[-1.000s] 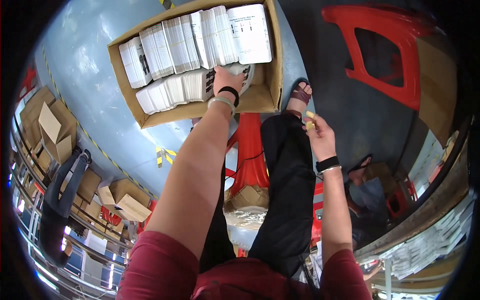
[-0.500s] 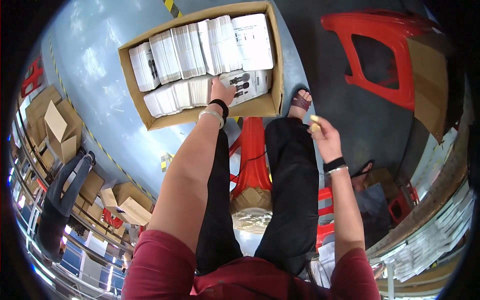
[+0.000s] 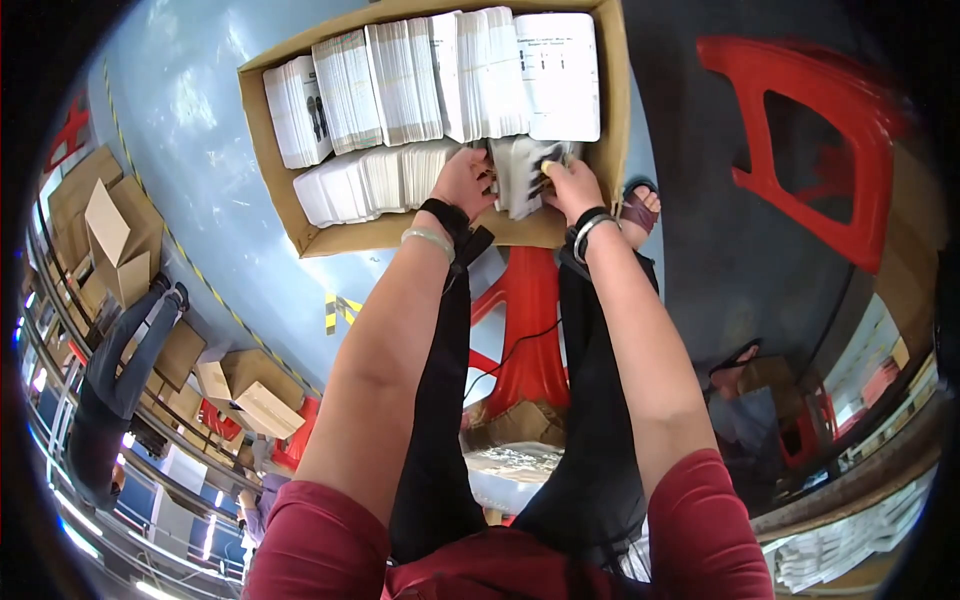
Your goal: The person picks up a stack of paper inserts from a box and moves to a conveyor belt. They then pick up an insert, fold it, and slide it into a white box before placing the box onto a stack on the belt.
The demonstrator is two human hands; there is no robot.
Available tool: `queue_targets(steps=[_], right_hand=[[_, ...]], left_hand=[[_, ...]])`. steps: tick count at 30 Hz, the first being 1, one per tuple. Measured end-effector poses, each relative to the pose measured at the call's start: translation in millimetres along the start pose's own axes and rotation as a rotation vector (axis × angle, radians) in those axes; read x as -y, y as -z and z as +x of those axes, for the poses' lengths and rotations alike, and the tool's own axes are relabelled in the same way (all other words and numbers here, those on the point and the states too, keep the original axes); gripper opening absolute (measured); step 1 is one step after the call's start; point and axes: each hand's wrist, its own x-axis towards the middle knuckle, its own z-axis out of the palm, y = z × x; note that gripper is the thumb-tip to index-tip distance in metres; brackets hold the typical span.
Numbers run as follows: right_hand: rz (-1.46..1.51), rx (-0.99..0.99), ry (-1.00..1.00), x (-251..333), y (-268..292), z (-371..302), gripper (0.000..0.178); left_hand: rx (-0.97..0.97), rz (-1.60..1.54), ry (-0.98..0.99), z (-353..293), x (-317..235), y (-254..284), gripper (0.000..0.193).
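A brown cardboard box (image 3: pixel 275 215) in front of me holds two rows of flat white cards packed on edge. Dark pictures show on some of these cards. My left hand (image 3: pixel 465 183) is in the near row, fingers bent and apart, beside the packed white cards (image 3: pixel 375 183). To its right, my right hand (image 3: pixel 577 188) has thumb and fingers closed at the edge of several loose cards (image 3: pixel 516 178), which are tilted and blurred. Yellow covers sit on fingertips of that hand. A larger card (image 3: pixel 560 90) faces up at the far right of the box.
A red plastic stool (image 3: pixel 528 330) stands between my legs, below the box. Another red stool (image 3: pixel 850 240) lies on its side at the right. Open cartons (image 3: pixel 255 400) and a person's legs (image 3: pixel 130 360) are at the left. My sandalled foot (image 3: pixel 640 208) is beside the box.
My right hand has come from beside my knee into the box and onto the cards. My left hand has shifted right slightly. The cards at the near right now stand tilted between my hands.
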Motion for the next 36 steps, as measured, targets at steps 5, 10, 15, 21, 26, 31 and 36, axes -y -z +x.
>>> queue_targets(steps=[5,10,15,21,26,31,36], right_hand=[[0.188,-0.059,-0.181,29.4,-22.0,-10.6,0.054],[0.060,0.036,-0.188,30.3,-2.5,2.4,0.063],[-0.320,0.017,0.115,51.8,-19.9,-17.1,0.080],[-0.584,-0.152,0.041,66.2,-43.1,-17.1,0.081],[-0.523,-0.040,-0.085,63.0,-29.3,9.5,0.071],[-0.353,0.054,-0.171,54.0,-19.0,22.0,0.068],[-0.332,0.133,-0.200,50.4,-20.8,30.9,0.065]], left_hand=[[-0.166,0.079,0.089,11.2,-14.0,7.0,0.050],[-0.061,0.096,0.125,18.5,-11.5,17.8,0.051],[0.017,0.271,0.150,19.8,-7.9,18.5,0.054],[-0.170,0.270,0.213,31.2,-8.7,3.4,0.070],[-0.260,0.339,0.303,44.2,-14.7,-1.1,0.080],[-0.194,0.440,0.375,56.1,-21.7,-0.1,0.079],[-0.152,0.537,0.393,59.8,-20.8,2.5,0.078]])
